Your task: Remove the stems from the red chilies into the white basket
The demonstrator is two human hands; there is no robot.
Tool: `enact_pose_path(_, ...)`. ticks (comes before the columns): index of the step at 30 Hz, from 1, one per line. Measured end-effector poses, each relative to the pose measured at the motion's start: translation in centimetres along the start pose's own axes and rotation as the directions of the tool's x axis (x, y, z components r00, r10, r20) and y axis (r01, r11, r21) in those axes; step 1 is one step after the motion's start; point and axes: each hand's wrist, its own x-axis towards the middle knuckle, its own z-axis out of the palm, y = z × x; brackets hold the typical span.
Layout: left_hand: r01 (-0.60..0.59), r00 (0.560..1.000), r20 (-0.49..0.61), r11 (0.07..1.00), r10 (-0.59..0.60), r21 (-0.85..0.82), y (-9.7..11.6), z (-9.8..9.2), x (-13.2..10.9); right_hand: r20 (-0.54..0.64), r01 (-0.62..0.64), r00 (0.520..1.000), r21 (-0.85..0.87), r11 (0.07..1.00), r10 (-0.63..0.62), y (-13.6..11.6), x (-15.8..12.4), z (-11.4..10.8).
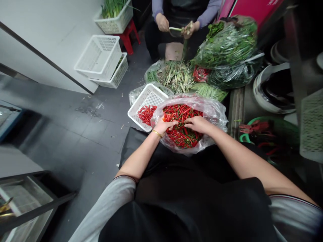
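Red chillies point(185, 136): heaped in the clear plastic bag point(217, 112), below and between both hands; long axes mixed.
Left hand point(163, 126): at bag's left part, apparently curled round a few chillies.
Right hand point(198, 123): in over bag's right rim, fingertips close together on the heap; whether pinching, cannot tell.
Bag mouth: wide, slack rim folded outward.
White basket point(150, 93): just left of bag, left hand nearer; chillies at near end, bare mesh beyond.
Spring onions point(176, 75): beyond bag's far rim.
Co-worker's hands point(163, 23): farther past bag, well apart.

Red chillies point(185, 138), white basket point(151, 95), black apron point(191, 198), grey floor point(63, 114)
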Motion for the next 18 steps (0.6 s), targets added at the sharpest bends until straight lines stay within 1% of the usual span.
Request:
enact_pose_path(3,0.005,0.998,-0.062,1.000,-0.007,-0.019,0.1,-0.2,0.1,-0.100,-0.147,0.985,-0.082,0.986,0.139,-0.9,-0.5,0.7)
enact_pose_path(5,0.006,0.995,-0.094,1.000,-0.009,-0.030,0.5,-0.7,-0.1,-0.149,-0.189,0.973,-0.058,0.980,0.179,-1.4,-0.9,1.6)
enact_pose_path(6,0.002,0.994,-0.106,0.999,-0.006,-0.034,0.7,-0.9,-0.2,-0.153,-0.207,0.968,-0.048,0.977,0.198,-1.6,-1.1,2.2)
enact_pose_path(7,-0.004,0.993,-0.115,0.999,-0.001,-0.036,0.8,-1.1,-0.3,-0.135,-0.226,0.967,-0.054,0.973,0.217,-1.9,-1.2,2.8)
enact_pose_path(8,-0.006,0.993,-0.119,0.999,0.002,-0.034,1.0,-1.2,-0.4,-0.089,-0.240,0.968,-0.079,0.968,0.233,-2.1,-1.2,3.5)
enact_pose_path(11,0.007,0.993,-0.120,1.000,-0.009,-0.015,0.8,-1.1,-0.8,0.093,-0.241,0.961,-0.175,0.955,0.260,-2.7,-1.0,5.0)
enact_pose_path(12,0.017,0.993,-0.117,1.000,-0.018,-0.006,0.6,-1.0,-0.9,0.126,-0.238,0.956,-0.196,0.951,0.265,-2.7,-0.9,5.1)
enact_pose_path(14,0.028,0.994,-0.107,1.000,-0.027,0.007,0.1,-0.9,-1.0,0.117,-0.255,0.952,-0.200,0.946,0.281,-2.6,-1.0,4.6)
enact_pose_path(16,0.014,0.993,-0.116,1.000,-0.013,0.009,-0.5,-0.6,-1.1,0.058,-0.270,0.958,-0.155,0.950,0.281,-2.5,-1.5,3.3)
enact_pose_path(18,-0.005,0.993,-0.115,1.000,0.005,0.001,-1.1,-0.1,-1.2,-0.008,-0.217,0.976,-0.084,0.973,0.217,-3.0,-2.3,1.9)
